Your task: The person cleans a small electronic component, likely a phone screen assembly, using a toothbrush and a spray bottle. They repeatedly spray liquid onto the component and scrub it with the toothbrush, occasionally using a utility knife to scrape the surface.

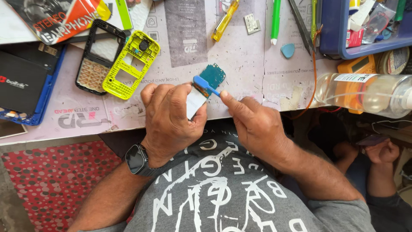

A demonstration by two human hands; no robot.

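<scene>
Workbench, pale printed paper covering (pixel 240 56), cluttered, seen from above at the person's lap edge.

Item, left hand (pixel 169 118): fingers curled closed around a small teal-green phone circuit board with a white screen panel (pixel 205 88), thumb lying across the white panel, board tilted with its green end pointing away over the bench edge. A dark square smartwatch (pixel 136 159) sits on this wrist.

Item, right hand (pixel 253 124): thumb and forefinger pinched shut on the handle of a small blue plastic brush (pixel 205 84), whose head lies touching the board where green meets white.

Item, just beyond the left hand: lime-yellow plastic phone frame (pixel 127 64), flat on the paper, touching a black phone housing with a tan keypad (pixel 98 56) to its left.

Item, far left: black flat box on a blue tray (pixel 23 81); above it, an orange and black printed packet (pixel 60 17).

Item, far edge: yellow transparent screwdriver (pixel 225 19), green-handled tool with white tip (pixel 275 19), light blue teardrop pick (pixel 288 50), small grey metal shield (pixel 252 23).

Item, right: blue plastic bin of small parts (pixel 339 34); clear plastic bottle lying on its side (pixel 365 92) over an orange device (pixel 356 66).

Item, lower right: another person's hand (pixel 382 152), well apart from the board.
</scene>
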